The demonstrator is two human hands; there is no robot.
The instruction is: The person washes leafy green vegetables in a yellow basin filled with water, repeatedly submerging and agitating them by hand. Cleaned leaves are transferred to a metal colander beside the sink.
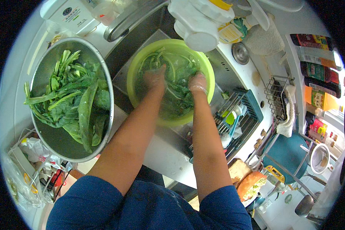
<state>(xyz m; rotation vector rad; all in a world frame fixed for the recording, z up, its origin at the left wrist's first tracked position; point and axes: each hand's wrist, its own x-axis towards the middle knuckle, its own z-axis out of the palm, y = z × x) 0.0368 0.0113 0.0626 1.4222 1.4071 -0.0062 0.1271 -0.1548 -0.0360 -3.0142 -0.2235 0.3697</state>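
Observation:
Both hands are inside a lime-green plastic basin (208, 64) of water that stands in a stainless steel sink (158, 36). Leafy green vegetables (176, 93) with pale stems lie in the water. My left hand (155, 77) reaches among the stems on the left side, its fingers blurred under the surface. Near the right wall, my right hand (197, 82) touches a dark clump of leaves; its fingertips are hidden. Clear wet film, perhaps thin plastic gloves, seems to cover the hands. Left of the sink, a large metal bowl (49, 141) holds more of these greens.
A white jug-like container (201, 37) overhangs the basin's far right rim. A faucet (118, 30) stands at the far left. On the sink's right side sits a teal-ended drying rack (254, 105) with brushes. Several bottles (319, 72) line the right wall.

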